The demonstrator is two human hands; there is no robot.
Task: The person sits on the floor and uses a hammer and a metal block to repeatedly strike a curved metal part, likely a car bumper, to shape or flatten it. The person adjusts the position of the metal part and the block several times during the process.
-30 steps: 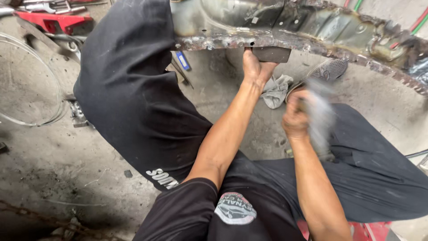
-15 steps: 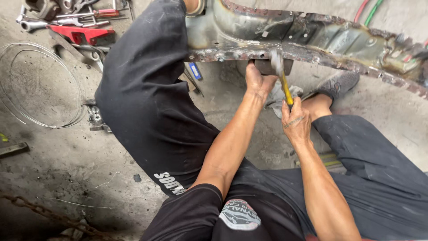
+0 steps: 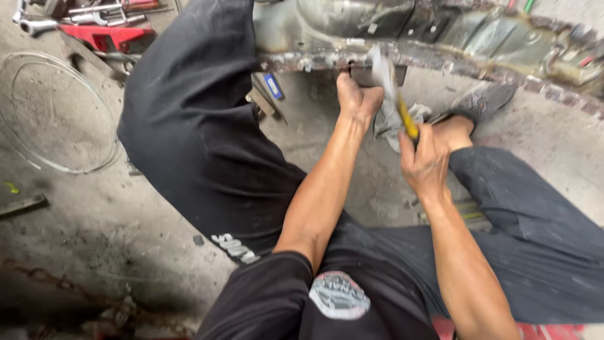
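1. Rusty, flaking sheet-metal body edge [image 3: 440, 56] runs across the top, above rough grey concrete floor [image 3: 75, 220].
2. Left hand [image 3: 357, 97] presses a small dark metal block [image 3: 368, 75] up against that edge, fingers curled on it.
3. Right hand [image 3: 428, 160] is wrapped around a yellow-handled hammer [image 3: 396, 94], head blurred at the edge; a grey rag [image 3: 393, 126] lies just below.

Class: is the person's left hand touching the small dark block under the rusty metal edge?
Touching. The head view shows the left hand pressed against the dark block under the rusty metal edge, no gap.
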